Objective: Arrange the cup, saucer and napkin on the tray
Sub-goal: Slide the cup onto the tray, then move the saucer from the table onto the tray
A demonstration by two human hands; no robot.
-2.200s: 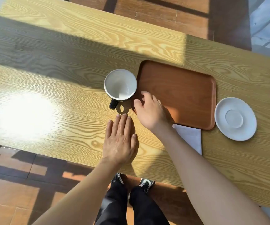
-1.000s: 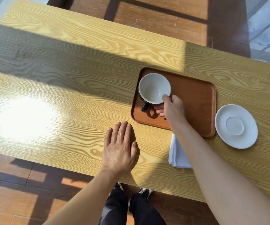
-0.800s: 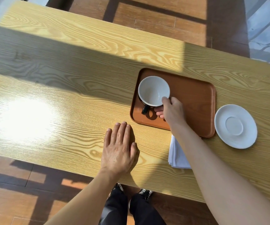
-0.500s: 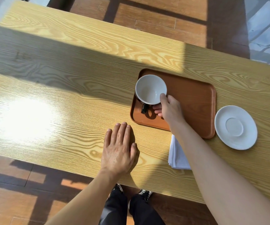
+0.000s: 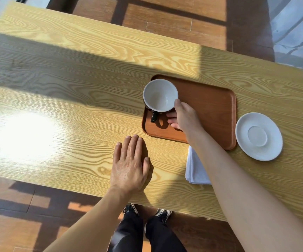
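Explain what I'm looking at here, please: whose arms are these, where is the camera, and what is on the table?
There is no machine: a person wears a camera on the head, looking forward and down, so you see their own two bare arms and, below the table edge, their shoes. The left hand lies flat on the wooden table, holding nothing. The right hand grips a white-lined cup by its rim and side, at the left end of a brown tray; whether the cup is resting on the tray or just above it I cannot tell. A white saucer sits on the table right of the tray. A folded white napkin lies near the tray's front edge, partly hidden by the right forearm.
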